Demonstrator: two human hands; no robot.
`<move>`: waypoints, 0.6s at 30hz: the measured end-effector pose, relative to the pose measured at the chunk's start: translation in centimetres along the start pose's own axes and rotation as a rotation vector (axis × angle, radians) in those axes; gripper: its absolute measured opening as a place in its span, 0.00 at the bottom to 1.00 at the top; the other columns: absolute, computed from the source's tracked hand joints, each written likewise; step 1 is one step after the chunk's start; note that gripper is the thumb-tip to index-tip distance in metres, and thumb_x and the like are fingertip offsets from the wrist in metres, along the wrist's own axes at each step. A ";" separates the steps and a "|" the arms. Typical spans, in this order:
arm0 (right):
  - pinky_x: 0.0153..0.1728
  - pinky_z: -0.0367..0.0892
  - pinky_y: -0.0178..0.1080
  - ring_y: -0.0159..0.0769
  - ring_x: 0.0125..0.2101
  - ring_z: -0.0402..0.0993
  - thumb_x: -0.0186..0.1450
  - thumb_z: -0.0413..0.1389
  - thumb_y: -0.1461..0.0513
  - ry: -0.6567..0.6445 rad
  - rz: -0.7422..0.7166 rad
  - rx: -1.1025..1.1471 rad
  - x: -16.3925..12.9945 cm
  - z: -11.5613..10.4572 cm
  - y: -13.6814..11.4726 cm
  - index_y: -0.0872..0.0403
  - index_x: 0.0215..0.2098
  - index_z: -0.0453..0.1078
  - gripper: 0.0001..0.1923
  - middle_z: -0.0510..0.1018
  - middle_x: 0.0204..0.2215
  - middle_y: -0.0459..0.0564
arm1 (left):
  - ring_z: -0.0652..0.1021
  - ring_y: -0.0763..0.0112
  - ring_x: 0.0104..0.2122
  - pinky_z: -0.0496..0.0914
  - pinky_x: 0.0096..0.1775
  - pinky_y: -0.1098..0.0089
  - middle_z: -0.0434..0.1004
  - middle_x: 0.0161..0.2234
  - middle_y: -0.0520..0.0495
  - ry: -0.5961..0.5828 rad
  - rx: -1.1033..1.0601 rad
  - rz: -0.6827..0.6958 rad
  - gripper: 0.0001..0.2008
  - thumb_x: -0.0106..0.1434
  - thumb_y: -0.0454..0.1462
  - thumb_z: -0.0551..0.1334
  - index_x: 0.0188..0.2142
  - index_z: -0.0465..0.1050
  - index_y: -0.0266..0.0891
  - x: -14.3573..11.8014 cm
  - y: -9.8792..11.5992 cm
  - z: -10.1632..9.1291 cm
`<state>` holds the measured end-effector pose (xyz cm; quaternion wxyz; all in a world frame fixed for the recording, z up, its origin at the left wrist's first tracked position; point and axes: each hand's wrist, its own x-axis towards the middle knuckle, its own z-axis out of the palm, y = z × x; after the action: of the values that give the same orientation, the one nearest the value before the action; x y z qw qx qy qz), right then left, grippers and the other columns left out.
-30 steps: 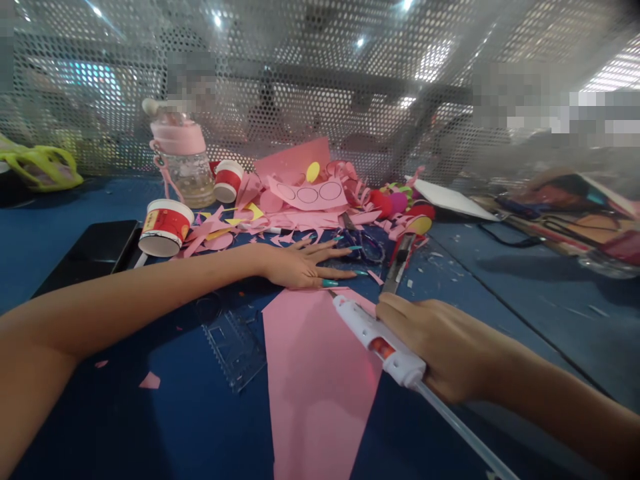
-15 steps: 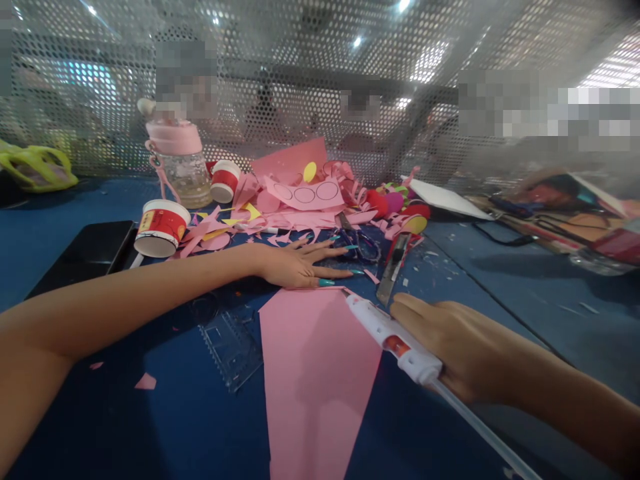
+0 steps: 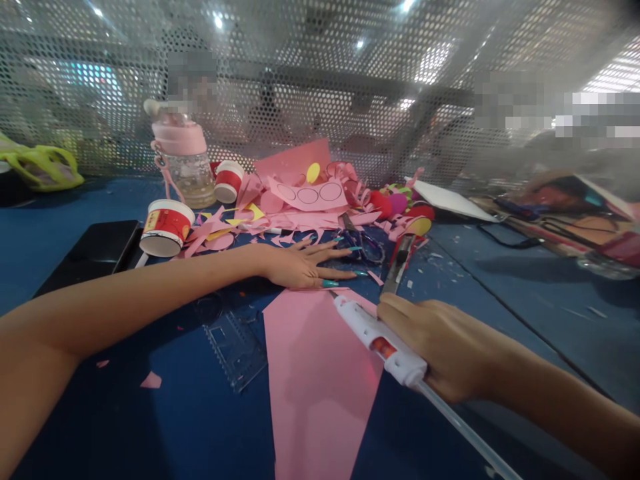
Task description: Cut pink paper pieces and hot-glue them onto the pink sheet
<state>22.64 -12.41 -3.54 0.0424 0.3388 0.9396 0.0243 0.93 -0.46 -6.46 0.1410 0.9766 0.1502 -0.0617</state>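
My left hand [image 3: 300, 265] lies flat with its fingers spread, at the far edge of a long pink paper piece [image 3: 320, 373]. Its thumb rests by that edge. In my right hand [image 3: 430, 337] is a white hot glue gun [image 3: 380, 340], a clear glue stick [image 3: 465, 427] trailing from its back. The nozzle points at the paper's far edge, close to my left thumb; whether it touches cannot be made out. Just beyond my right hand lies a utility knife [image 3: 397, 267]. Blue-handled scissors [image 3: 367, 245] sit past my left fingertips.
Pink paper scraps [image 3: 300, 217] are heaped at the back. Two red-and-white paper cups [image 3: 167, 225], a pink-lidded bottle [image 3: 187, 163] and a black phone [image 3: 90, 250] stand or lie at the left. A clear plastic stencil [image 3: 235, 350] lies left of the pink paper. A perforated metal screen [image 3: 300, 80] rises behind.
The glue gun in my right hand has moved left along the paper's far edge, nearer my left thumb. My left hand stays in place. The view has shifted slightly.
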 end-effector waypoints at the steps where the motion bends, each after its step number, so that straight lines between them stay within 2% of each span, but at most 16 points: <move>1: 0.17 0.44 0.35 0.31 0.15 0.56 0.53 0.47 0.62 -0.004 -0.004 0.000 0.2 -0.1 -0.1 0.54 0.28 0.59 0.04 0.67 0.23 0.50 | 0.31 0.59 0.61 0.33 0.56 0.45 0.22 0.64 0.57 -0.001 0.003 -0.002 0.26 0.64 0.46 0.42 0.61 0.37 0.57 0.0 0.0 0.0; 10: 0.18 0.46 0.36 0.33 0.17 0.63 0.54 0.47 0.62 -0.095 0.022 0.015 1.4 -1.5 -1.0 0.53 0.27 0.57 0.03 0.69 0.24 0.51 | 0.31 0.58 0.61 0.33 0.56 0.45 0.23 0.64 0.54 0.001 0.026 -0.006 0.27 0.64 0.48 0.42 0.61 0.38 0.55 0.2 -0.1 0.2; 18: 0.18 0.45 0.36 0.34 0.17 0.64 0.56 0.47 0.61 -0.108 0.024 0.032 1.8 -1.4 -1.1 0.53 0.27 0.56 0.03 0.70 0.24 0.51 | 0.32 0.57 0.61 0.33 0.56 0.45 0.24 0.64 0.56 0.005 0.008 0.001 0.27 0.64 0.47 0.44 0.61 0.38 0.55 0.1 -0.1 0.1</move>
<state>20.45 -12.10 -2.31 0.0873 0.3517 0.9320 -0.0087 1.02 -0.33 -6.58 0.1367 0.9774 0.1496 -0.0597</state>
